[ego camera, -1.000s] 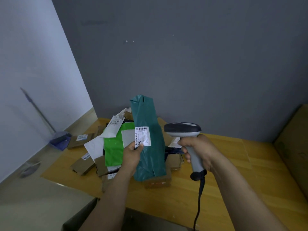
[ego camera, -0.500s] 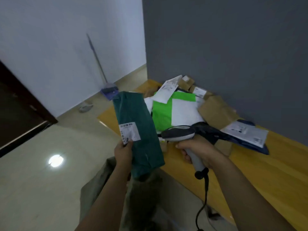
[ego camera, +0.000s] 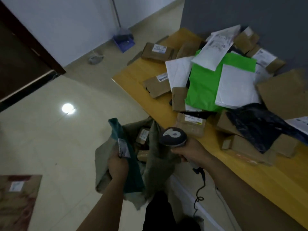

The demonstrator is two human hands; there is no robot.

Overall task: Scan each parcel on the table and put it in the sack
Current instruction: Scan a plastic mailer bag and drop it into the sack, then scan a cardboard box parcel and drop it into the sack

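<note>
Teal parcel [ego camera: 135, 179] gripped in left hand [ego camera: 117, 165], partly inside sack [ego camera: 155, 164]. Scanner [ego camera: 173, 136] clasped in right hand [ego camera: 191, 153] beside table [ego camera: 250, 177].

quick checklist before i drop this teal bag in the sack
1. Left hand grips the teal parcel: ok.
2. Teal parcel at the mouth of the sack: ok.
3. Sack mouth open, a box visible inside: ok.
4. Parcel's label scanned: cannot tell.
5. Right hand holds the scanner, beside the sack's edge: ok.
</note>
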